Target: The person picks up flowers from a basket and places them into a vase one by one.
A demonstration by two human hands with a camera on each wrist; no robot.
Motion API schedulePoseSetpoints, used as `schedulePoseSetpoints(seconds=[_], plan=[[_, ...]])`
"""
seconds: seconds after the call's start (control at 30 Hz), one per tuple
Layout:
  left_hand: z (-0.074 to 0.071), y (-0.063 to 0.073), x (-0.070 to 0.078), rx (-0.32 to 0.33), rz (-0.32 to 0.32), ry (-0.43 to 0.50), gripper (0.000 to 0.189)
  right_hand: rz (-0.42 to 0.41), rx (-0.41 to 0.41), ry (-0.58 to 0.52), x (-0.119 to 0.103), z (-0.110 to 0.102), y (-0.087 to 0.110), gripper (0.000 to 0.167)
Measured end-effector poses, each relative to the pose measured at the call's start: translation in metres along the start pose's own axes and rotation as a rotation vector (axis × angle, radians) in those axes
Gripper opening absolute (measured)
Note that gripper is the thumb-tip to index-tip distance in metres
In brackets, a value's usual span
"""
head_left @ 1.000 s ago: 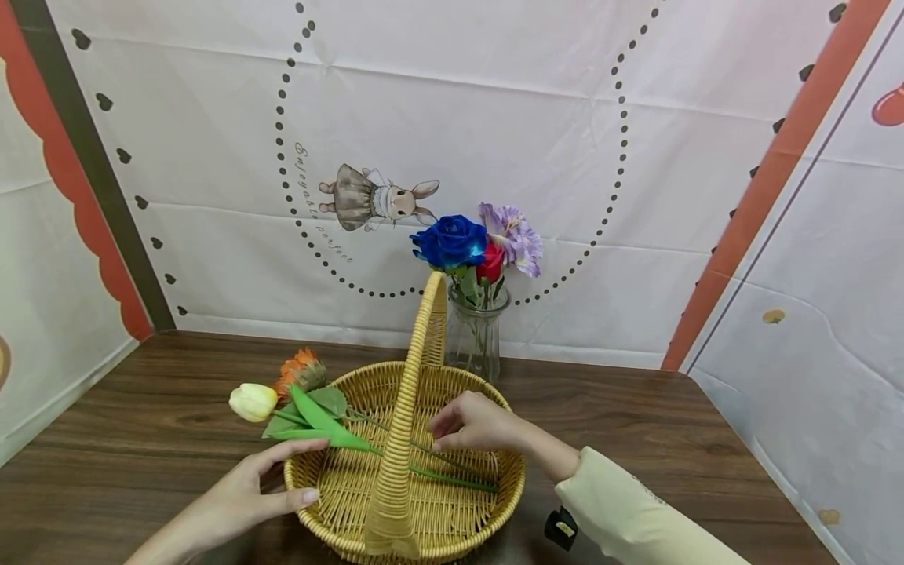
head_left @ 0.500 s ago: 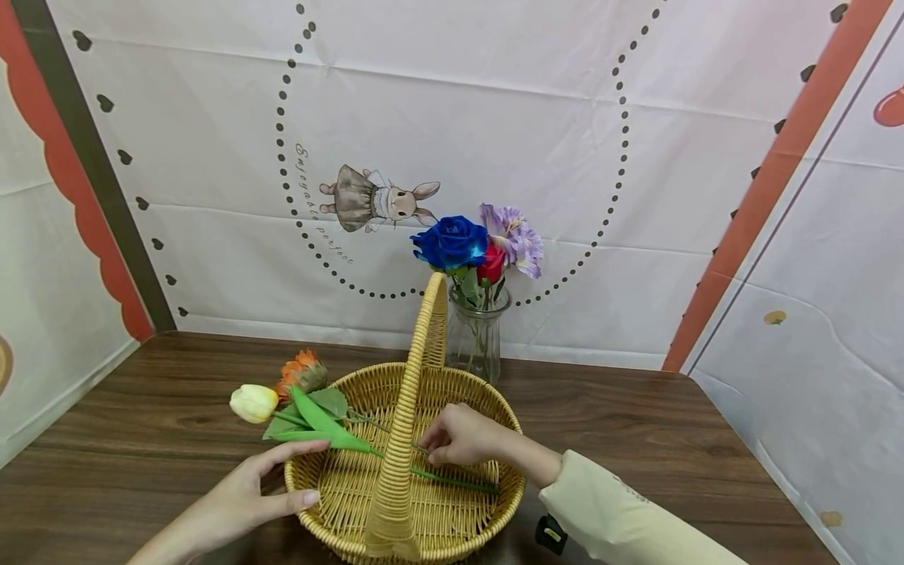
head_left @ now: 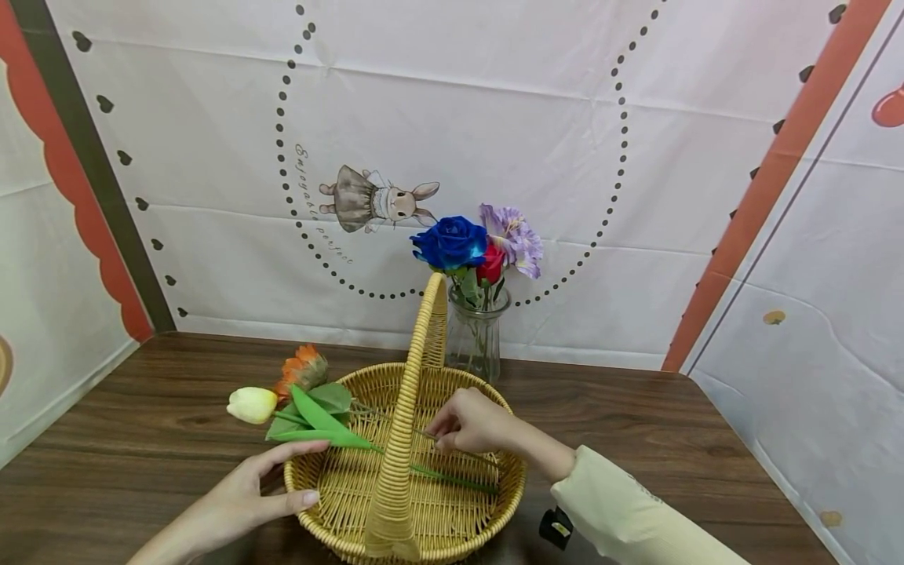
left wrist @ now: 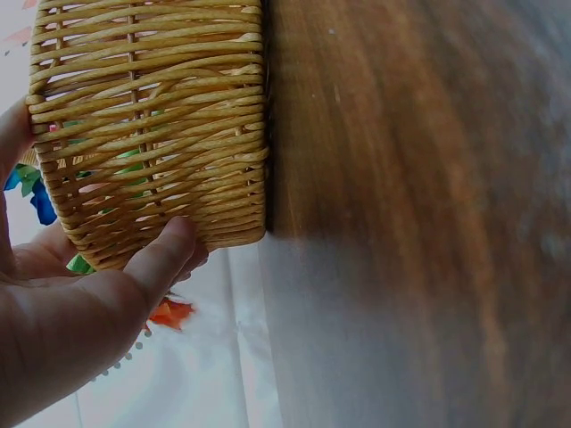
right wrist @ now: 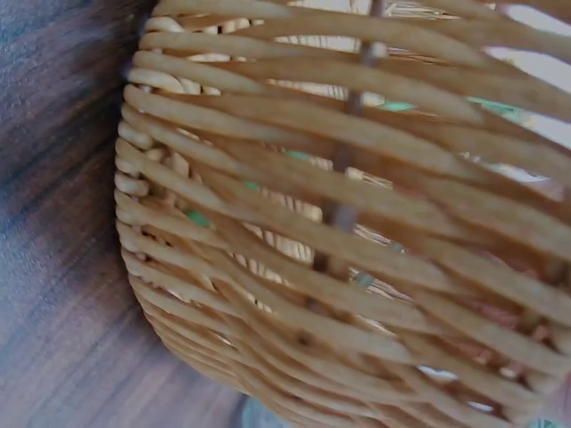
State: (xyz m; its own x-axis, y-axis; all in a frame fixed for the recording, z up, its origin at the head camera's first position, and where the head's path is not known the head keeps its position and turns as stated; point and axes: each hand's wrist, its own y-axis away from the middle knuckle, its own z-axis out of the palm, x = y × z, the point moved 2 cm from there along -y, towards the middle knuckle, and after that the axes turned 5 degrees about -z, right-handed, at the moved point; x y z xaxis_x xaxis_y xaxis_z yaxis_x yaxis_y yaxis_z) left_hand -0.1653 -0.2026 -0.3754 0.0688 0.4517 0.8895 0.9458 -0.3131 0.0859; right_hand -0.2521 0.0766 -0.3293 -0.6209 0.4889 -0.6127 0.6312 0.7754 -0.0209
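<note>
A yellow wicker basket [head_left: 424, 541] with a tall arched handle stands on the table. Inside it my right hand [head_left: 476, 424] pinches the thin stem of an orange flower [head_left: 302, 369], whose head leans out over the left rim. Beside that lies a pale yellow tulip [head_left: 253, 404], its green stem running across the basket floor. At the left rim my left hand [head_left: 247, 486] holds the basket, index finger near the tulip's leaves and thumb at the edge. The left wrist view has fingers [left wrist: 165, 254] against the woven wall. Wicker hides my right hand's fingertips in the right wrist view.
Behind the basket a clear glass vase [head_left: 475, 345] holds a blue rose [head_left: 452, 242], a red rose [head_left: 490, 263] and a purple flower [head_left: 515, 239]. A small black object [head_left: 555, 527] is by the right sleeve. A printed cloth backs the wooden table [head_left: 607, 439].
My right hand has reached down, pinched the orange flower's stem and lifted it slightly, moving back and right. The orange head has shifted up a little. My left hand has stayed still.
</note>
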Motion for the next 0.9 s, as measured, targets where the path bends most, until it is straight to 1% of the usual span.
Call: schedulePoseSetpoints(seconds=[0.17,0.23,0.3,0.47,0.67,0.9], plan=[[0.0,0.0,0.0,-0.007,0.013,0.008,0.048,-0.05,0.047,0.047,-0.001,-0.009,0.003,0.016],[0.0,-0.001,0.0,-0.01,0.015,0.011,0.048,-0.056,0.067,0.068,-0.001,-0.014,0.004,0.017],[0.0,-0.001,0.0,-0.011,0.016,0.013,0.048,-0.054,0.088,0.065,-0.001,-0.018,0.005,0.017],[0.0,-0.002,0.0,-0.01,0.01,0.011,0.048,-0.04,0.132,0.063,-0.004,-0.03,0.007,0.018],[-0.001,-0.002,0.0,-0.01,-0.004,0.015,0.048,-0.005,0.173,0.052,-0.013,-0.047,0.006,0.019],[-0.001,-0.001,0.001,-0.002,0.009,0.006,0.048,0.022,0.194,0.031,-0.023,-0.069,0.01,0.02]])
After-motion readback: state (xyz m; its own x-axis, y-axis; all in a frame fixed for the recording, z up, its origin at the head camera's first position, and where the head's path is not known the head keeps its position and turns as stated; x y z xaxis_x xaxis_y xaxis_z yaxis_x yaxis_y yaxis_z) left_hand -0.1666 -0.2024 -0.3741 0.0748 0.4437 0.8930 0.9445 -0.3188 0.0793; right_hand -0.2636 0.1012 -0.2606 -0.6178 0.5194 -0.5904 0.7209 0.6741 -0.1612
